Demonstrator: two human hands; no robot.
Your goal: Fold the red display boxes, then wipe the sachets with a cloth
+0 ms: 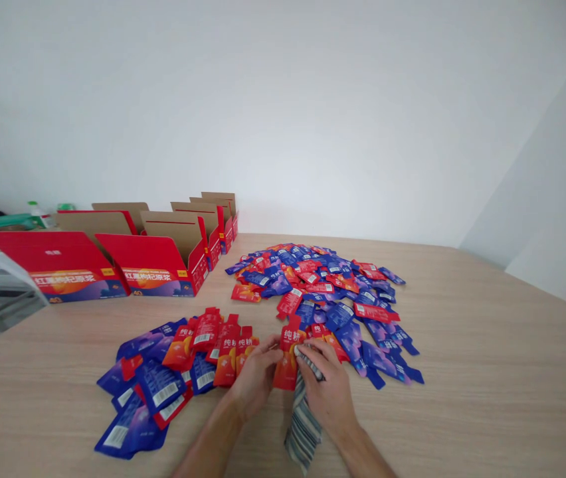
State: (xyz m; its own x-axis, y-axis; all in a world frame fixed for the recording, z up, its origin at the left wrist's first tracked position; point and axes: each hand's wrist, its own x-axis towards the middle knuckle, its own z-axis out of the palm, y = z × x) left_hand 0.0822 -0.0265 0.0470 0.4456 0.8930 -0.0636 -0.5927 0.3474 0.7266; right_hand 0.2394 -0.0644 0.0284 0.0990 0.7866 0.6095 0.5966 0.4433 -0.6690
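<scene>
My left hand [253,382] pinches the edge of a red sachet [287,355] that lies on the wooden table [487,372]. My right hand [325,392] is closed on a striped grey cloth [301,428] and presses it against the same sachet. To the left lies a small spread of red and blue sachets [173,372]. Behind my hands sits a large loose pile of red and blue sachets [323,292].
Several open red cardboard boxes [163,262] with raised flaps stand in a row at the back left of the table. A green-capped bottle [36,212] and shelving show beyond the table's left edge. White walls close off the back and right.
</scene>
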